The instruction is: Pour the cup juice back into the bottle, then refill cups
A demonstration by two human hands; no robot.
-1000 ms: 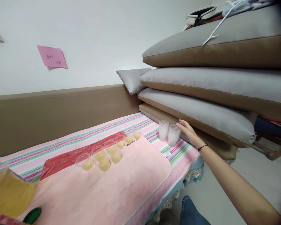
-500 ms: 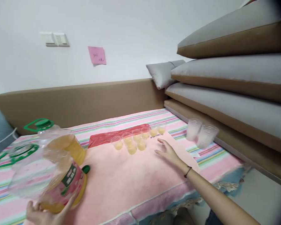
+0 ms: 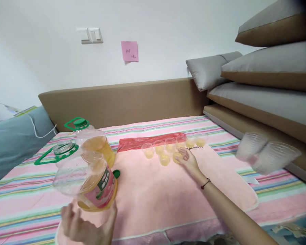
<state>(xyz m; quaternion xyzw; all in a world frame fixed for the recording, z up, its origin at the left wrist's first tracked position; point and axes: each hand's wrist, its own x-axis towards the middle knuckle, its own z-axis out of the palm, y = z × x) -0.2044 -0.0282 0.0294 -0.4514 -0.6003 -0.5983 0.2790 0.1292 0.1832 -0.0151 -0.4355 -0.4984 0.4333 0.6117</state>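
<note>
My right hand point(image 3: 190, 163) has its fingers around a clear plastic cup point(image 3: 176, 157) with a little yellow drink in it. More clear cups point(image 3: 149, 151) of yellow drink stand close beside it in a cluster. My left hand point(image 3: 89, 224) is open, thumb and fingers spread, just in front of an uncapped jug point(image 3: 104, 190) with a pink label. That jug is partly filled with yellow liquid and has a green handle. Behind it stands a second jug point(image 3: 102, 146), capped in green. A loose green cap point(image 3: 116, 174) lies to the right of the labelled jug.
A pink mat point(image 3: 142, 197) lies on a striped cloth point(image 3: 22, 207), with a red plastic sheet point(image 3: 127, 144) along its far side. Stacks of empty cups point(image 3: 275, 158) lie at the right, near piled cushions point(image 3: 265, 98). A grey-blue cushion point(image 3: 15, 136) is at the left.
My right hand has reached left to a cup and closed on it. My left hand has come away from the jug's base. The view has shifted left.
</note>
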